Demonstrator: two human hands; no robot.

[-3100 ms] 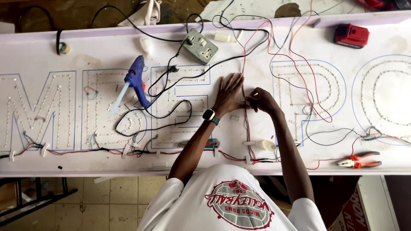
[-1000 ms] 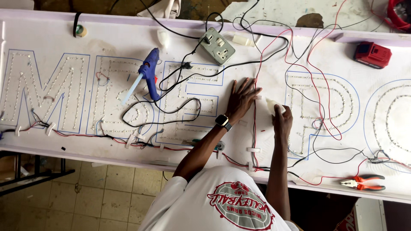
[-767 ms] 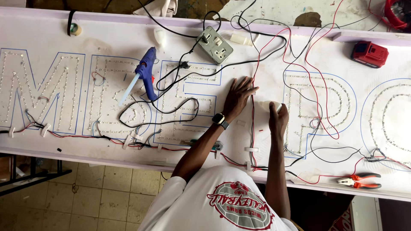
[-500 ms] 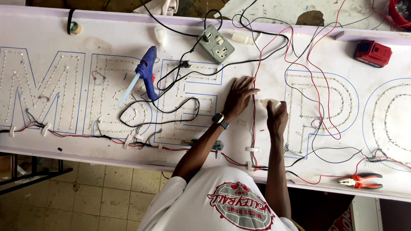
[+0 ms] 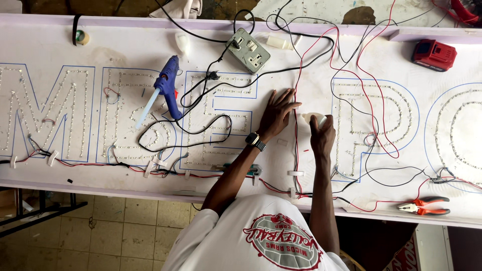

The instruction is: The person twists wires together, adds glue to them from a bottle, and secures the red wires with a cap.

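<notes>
Here your left hand point(image 5: 277, 113) lies open and flat on the white sign board point(image 5: 311, 50), fingers spread, pressing beside a red wire point(image 5: 296, 125) that runs from the far edge toward the near edge. Your right hand point(image 5: 321, 135) is closed around a small white bottle point(image 5: 312, 118), held just right of that wire, near the board's middle. A blue glue gun point(image 5: 168, 88) lies well to the left among black cables. A grey socket block point(image 5: 247, 50) sits near the far edge, a red battery pack point(image 5: 434, 54) toward the far right corner, and orange-handled pliers point(image 5: 424, 206) at the near right edge.
</notes>
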